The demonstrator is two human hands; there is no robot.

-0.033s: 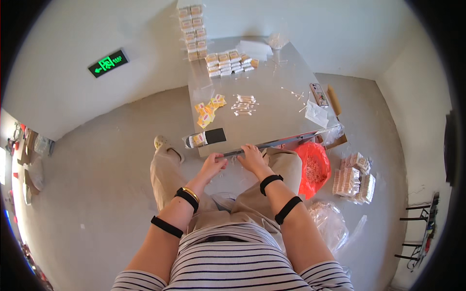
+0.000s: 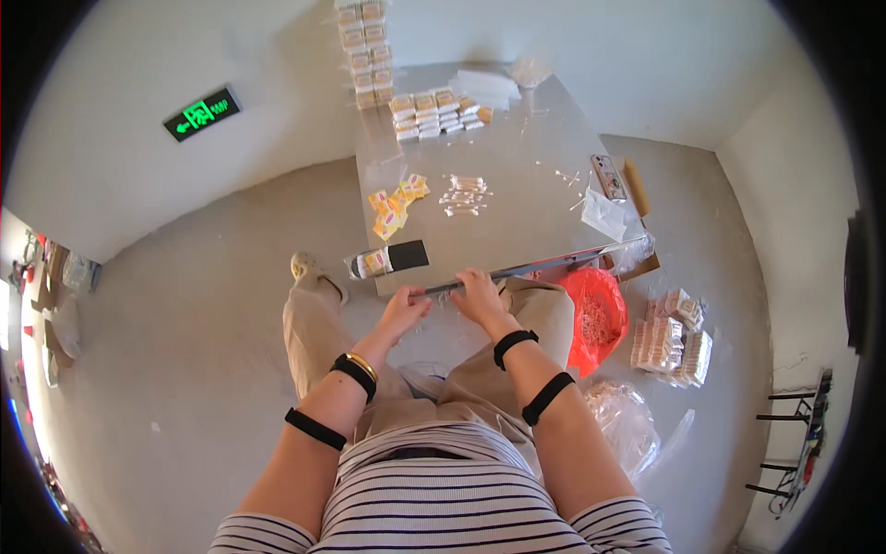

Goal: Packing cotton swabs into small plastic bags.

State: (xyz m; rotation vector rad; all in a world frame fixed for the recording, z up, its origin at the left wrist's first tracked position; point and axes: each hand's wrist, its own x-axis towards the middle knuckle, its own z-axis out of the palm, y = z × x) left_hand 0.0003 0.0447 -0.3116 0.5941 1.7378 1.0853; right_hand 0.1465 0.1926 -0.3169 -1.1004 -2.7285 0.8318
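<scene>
Grey metal bench (image 2: 517, 185), near edge at 12 o'clock of the seated person. Left hand (image 2: 403, 309) and right hand (image 2: 480, 294) both curl at that edge, pinching small pale sticks (image 2: 450, 294), probably to square them. More sticks (image 2: 464, 196) lie mid-bench; red bag (image 2: 595, 319) at 3 o'clock.

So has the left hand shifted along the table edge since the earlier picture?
No. The left hand sits at the near edge of the table, just below the black box, as before.

Green wall sign (image 2: 202, 113); stacked packets (image 2: 434, 112)
</scene>
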